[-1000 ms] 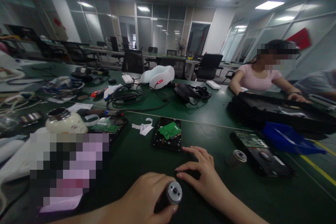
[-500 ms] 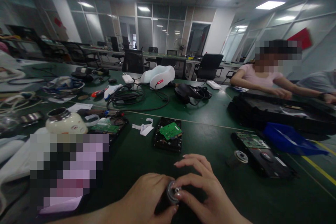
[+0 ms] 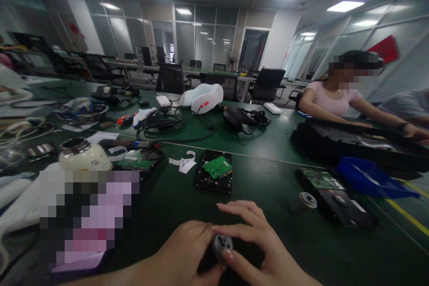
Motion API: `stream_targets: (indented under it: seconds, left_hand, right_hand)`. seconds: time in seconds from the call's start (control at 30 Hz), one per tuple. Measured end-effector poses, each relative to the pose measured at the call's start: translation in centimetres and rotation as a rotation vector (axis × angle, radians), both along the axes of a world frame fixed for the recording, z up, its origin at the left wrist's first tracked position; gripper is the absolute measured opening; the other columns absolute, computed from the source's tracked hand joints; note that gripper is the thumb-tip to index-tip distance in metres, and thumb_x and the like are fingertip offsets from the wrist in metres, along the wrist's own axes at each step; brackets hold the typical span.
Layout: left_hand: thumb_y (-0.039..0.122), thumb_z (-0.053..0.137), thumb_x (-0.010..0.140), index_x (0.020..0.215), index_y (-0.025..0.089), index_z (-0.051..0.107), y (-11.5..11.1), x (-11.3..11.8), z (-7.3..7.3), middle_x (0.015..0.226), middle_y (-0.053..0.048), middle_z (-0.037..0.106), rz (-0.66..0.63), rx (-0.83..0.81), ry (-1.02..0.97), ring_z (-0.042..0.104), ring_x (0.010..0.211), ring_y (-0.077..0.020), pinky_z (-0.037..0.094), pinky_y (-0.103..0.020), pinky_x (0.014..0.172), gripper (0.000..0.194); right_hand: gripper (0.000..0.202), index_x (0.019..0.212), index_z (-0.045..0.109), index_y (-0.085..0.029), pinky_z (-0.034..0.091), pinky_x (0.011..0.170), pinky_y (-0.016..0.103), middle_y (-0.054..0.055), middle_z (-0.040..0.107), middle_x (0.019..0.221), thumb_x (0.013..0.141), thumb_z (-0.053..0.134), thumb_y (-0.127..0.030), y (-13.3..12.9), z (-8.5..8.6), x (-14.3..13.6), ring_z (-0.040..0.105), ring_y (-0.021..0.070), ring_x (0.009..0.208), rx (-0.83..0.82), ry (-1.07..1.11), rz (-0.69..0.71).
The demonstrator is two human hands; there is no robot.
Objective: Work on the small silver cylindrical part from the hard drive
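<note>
My left hand (image 3: pixel 187 250) is wrapped around a small dark metal cylinder (image 3: pixel 223 243), its round face with a hole in the centre turned up. The thumb and index finger of my right hand (image 3: pixel 258 241) grip the rim of that face from either side, and its other fingers stretch out beyond it. Most of the cylinder's side is hidden by my hands. Ahead of them lies a hard drive (image 3: pixel 209 185) with a loose green circuit board (image 3: pixel 217 167) on top. A similar metal cylinder (image 3: pixel 304 203) stands to the right.
Right of it lies another hard drive (image 3: pixel 351 208), near a blue plastic sheet (image 3: pixel 372 176). A person (image 3: pixel 338 98) reaches over a black case (image 3: pixel 355 143). To my left stand a cream jar (image 3: pixel 85 158) and a pixelated pinkish item (image 3: pixel 103 214). Coiled black cable (image 3: pixel 164 120) lies farther back.
My right fingers have shifted from the small shiny centre of the cylinder's face out to its rim, leaving the face more exposed. The other person's hands have moved over the case.
</note>
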State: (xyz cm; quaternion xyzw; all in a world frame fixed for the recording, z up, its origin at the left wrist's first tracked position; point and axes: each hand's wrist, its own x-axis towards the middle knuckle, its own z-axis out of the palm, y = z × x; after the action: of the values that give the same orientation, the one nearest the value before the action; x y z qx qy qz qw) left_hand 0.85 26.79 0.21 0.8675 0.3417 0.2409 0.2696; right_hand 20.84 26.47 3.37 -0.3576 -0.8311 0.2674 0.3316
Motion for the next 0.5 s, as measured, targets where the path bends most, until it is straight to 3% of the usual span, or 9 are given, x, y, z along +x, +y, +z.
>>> stream_targets:
  seconds: [0.1, 0.2, 0.3, 0.4, 0.5]
  left_hand:
    - [0.011, 0.063, 0.075, 0.098, 0.016, 0.06, -0.13, 0.05, 0.18, 0.096, -0.007, 0.071, -0.007, -0.024, -0.002, 0.067, 0.087, -0.0226, 0.051, -0.032, 0.081, 0.023]
    - [0.01, 0.062, 0.076, 0.096, 0.016, 0.06, -0.15, 0.12, 0.5, 0.094, -0.005, 0.071, 0.001, -0.032, 0.02, 0.066, 0.084, -0.0217, 0.051, -0.031, 0.08, 0.021]
    - [0.01, 0.063, 0.075, 0.093, 0.016, 0.061, -0.07, 0.16, 0.66, 0.091, -0.004, 0.07, -0.009, -0.038, 0.04, 0.066, 0.081, -0.0213, 0.051, -0.031, 0.079, 0.019]
    - [0.012, 0.063, 0.075, 0.092, 0.016, 0.06, 0.01, 0.17, 0.51, 0.09, -0.004, 0.07, -0.004, -0.022, 0.039, 0.066, 0.079, -0.0211, 0.051, -0.03, 0.077, 0.018]
    - [0.012, 0.062, 0.075, 0.092, 0.015, 0.059, 0.01, 0.15, 0.27, 0.088, -0.005, 0.07, 0.003, 0.006, 0.021, 0.065, 0.078, -0.0214, 0.051, -0.03, 0.076, 0.018]
  right_hand:
    - [0.025, 0.105, 0.067, -0.032, 0.043, 0.097, 0.051, 0.004, 0.064, 0.122, 0.084, 0.064, -0.019, -0.03, 0.12, -0.02, 0.052, 0.0269, 0.116, 0.006, 0.085, -0.007]
    - [0.009, 0.081, 0.067, -0.025, 0.046, 0.092, 0.047, 0.004, 0.069, 0.103, 0.086, 0.062, -0.02, 0.13, 0.27, -0.09, 0.057, 0.0255, 0.106, -0.023, 0.121, -0.079]
    - [0.019, 0.068, 0.06, -0.022, 0.048, 0.087, 0.044, 0.004, 0.068, 0.092, 0.087, 0.058, -0.021, 0.27, 0.49, -0.11, 0.059, 0.0243, 0.099, -0.052, 0.121, -0.133]
    - [0.007, 0.087, 0.066, -0.024, 0.048, 0.088, 0.044, 0.005, 0.067, 0.097, 0.087, 0.059, -0.022, 0.24, 0.8, -0.09, 0.059, 0.0245, 0.1, -0.074, 0.12, -0.109]
    - [0.024, 0.106, 0.067, -0.028, 0.046, 0.093, 0.048, 0.006, 0.066, 0.11, 0.084, 0.062, -0.019, 0.15, 0.86, -0.14, 0.058, 0.0259, 0.106, -0.077, 0.103, -0.047]
